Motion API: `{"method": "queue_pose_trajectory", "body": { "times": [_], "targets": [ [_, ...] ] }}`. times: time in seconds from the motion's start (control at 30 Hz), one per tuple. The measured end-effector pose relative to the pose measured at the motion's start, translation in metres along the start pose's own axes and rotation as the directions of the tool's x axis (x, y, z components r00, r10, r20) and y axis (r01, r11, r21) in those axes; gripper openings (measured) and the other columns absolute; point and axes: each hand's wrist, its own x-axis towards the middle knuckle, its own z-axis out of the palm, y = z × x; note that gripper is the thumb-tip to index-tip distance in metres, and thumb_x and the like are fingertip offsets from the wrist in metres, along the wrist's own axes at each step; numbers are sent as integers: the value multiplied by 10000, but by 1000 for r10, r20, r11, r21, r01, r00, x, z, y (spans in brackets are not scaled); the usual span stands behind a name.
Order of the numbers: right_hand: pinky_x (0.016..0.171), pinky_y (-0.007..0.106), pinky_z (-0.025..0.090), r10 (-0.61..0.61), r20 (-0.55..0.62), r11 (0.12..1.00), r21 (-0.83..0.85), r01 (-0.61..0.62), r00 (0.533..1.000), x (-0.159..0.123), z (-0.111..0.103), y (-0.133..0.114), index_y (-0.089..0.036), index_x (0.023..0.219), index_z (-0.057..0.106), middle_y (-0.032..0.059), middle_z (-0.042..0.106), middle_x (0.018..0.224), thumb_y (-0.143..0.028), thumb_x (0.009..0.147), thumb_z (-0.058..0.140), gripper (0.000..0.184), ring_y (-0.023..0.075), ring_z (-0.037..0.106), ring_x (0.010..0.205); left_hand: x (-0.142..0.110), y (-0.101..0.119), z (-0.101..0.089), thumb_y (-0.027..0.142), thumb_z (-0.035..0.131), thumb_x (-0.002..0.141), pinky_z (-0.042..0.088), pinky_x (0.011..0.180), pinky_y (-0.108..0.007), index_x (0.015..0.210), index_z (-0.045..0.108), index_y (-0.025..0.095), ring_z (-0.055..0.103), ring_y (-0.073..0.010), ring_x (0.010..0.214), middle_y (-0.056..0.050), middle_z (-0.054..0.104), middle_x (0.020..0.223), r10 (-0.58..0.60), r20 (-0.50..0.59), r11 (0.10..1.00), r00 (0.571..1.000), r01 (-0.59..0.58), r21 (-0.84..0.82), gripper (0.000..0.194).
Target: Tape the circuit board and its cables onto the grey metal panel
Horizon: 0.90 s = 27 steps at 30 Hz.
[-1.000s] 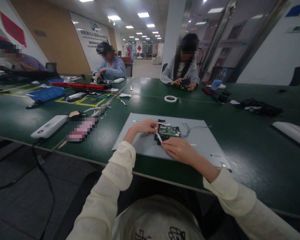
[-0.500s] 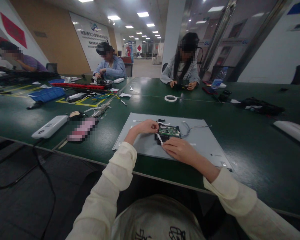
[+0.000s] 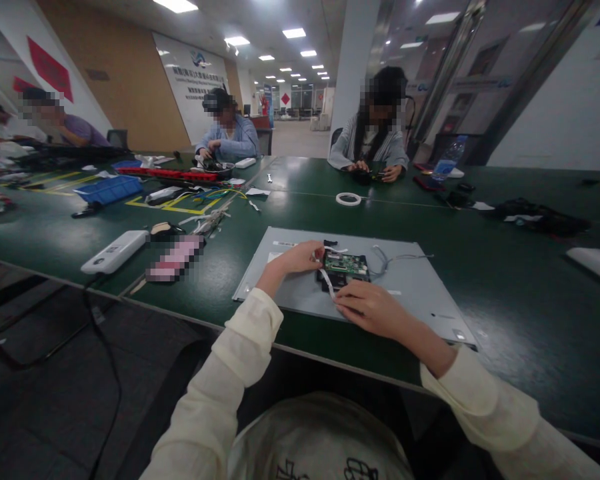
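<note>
One white strip (image 3: 327, 283) is pinched by left hand (image 3: 303, 257) and right hand (image 3: 370, 307); circuit board (image 3: 347, 264) laid out, work apparently unfinished.

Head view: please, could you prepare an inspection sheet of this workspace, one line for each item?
Surface: green table, many things lying on it.
Job's things: grey panel with circuit board; white strip between the hands.
Clutter: blue tray, white ring, white device.
Hands: left hand at the strip's far end, grip unclear; right hand pinching its near end.
Cables: grey cable over the panel; black cable hanging below the table.
Surroundings: co-workers seated across.
</note>
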Motion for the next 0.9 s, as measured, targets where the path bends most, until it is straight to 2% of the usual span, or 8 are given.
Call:
{"method": "queue_pose_trajectory", "body": {
  "times": [0.1, 0.2, 0.4, 0.67, 0.8, 0.9],
  "targets": [
    [769, 337, 493, 8, -8, 1000, 13, -8, 1000, -2, 0, -1, -167, 893, 681, 80, 641, 923, -200, 866, 500, 186, 176, 578, 843, -1, 0, 1, 181, 598, 690, 369, 609, -227, 814, 518, 156, 473, -119, 655, -4, 543, 787, 25, -42, 998, 999, -22, 52, 149],
    [737, 325, 493, 16, -17, 999, 29, -16, 1000, -2, -1, -2, -167, 869, 682, 76, 644, 899, -192, 857, 504, 180, 175, 577, 822, -2, -2, 3, 185, 581, 707, 354, 598, -226, 744, 498, 162, 462, -121, 650, 5, 514, 737, 45, -39, 996, 998, -41, 83, 93],
    [705, 299, 483, 46, -25, 996, 80, -44, 999, -1, -2, -2, -165, 829, 678, 72, 645, 849, -193, 851, 504, 178, 160, 574, 780, -4, -7, 4, 171, 537, 742, 345, 600, -214, 711, 494, 162, 460, -108, 636, 20, 503, 688, 75, -15, 997, 997, -74, 18, 54],
    [700, 293, 480, 76, -15, 987, 144, -73, 997, -1, -3, -1, -166, 805, 656, 69, 639, 831, -192, 848, 502, 162, 155, 572, 770, -7, -8, 4, 163, 528, 735, 349, 599, -212, 702, 491, 166, 464, -106, 627, 31, 505, 662, 7, -30, 1000, 1000, -8, -26, 51],
    [808, 344, 477, 56, -28, 990, 133, -52, 998, 0, -6, -3, -163, 984, 630, 97, 620, 992, -225, 845, 507, 195, 184, 559, 912, -6, -4, 3, 148, 513, 734, 340, 584, -217, 687, 490, 169, 451, -110, 613, 29, 495, 643, -28, -53, 999, 998, 30, 22, 56],
    [931, 410, 424, 39, 8, 994, 101, -39, 999, 3, -8, -6, -174, 1184, 551, 126, 533, 1200, -290, 820, 550, 382, 227, 477, 1111, -6, -2, 2, 142, 505, 733, 342, 582, -218, 697, 498, 169, 455, -117, 619, 22, 507, 649, -49, -54, 997, 997, 52, 49, 46]
  ]
}}
